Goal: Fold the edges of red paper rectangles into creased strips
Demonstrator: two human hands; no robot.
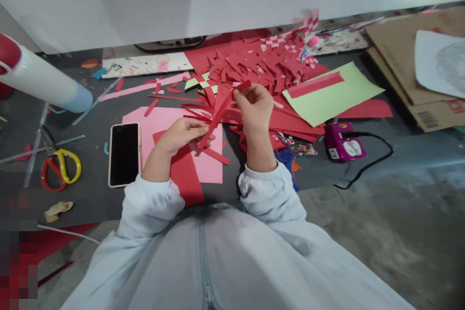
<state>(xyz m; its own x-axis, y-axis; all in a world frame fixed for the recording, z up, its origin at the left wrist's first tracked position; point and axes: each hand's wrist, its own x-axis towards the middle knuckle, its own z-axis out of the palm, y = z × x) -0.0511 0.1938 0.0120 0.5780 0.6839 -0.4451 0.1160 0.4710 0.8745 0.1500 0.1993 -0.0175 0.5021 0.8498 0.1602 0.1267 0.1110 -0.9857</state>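
Note:
A narrow red paper strip (222,109) runs slantwise between my two hands. Its lower end is pinched by my left hand (181,135), which hovers over a pink paper sheet (210,169). Higher up, the fingers of my right hand (256,106) close on the strip near its upper end. Below my left hand, a red paper piece (187,174) lies partly on the pink sheet. Loose red strips (196,112) lie beside the held one. Behind my hands spreads a heap of red paper with cut, folded pieces (269,65).
Left of the pink sheet lie a phone (124,155) and red-and-yellow-handled scissors (61,169). A white bottle (47,75) stands at the far left. Rightward are a green sheet (327,99) bearing a red strip, a purple box (345,143) with a black cord, and cardboard (399,68).

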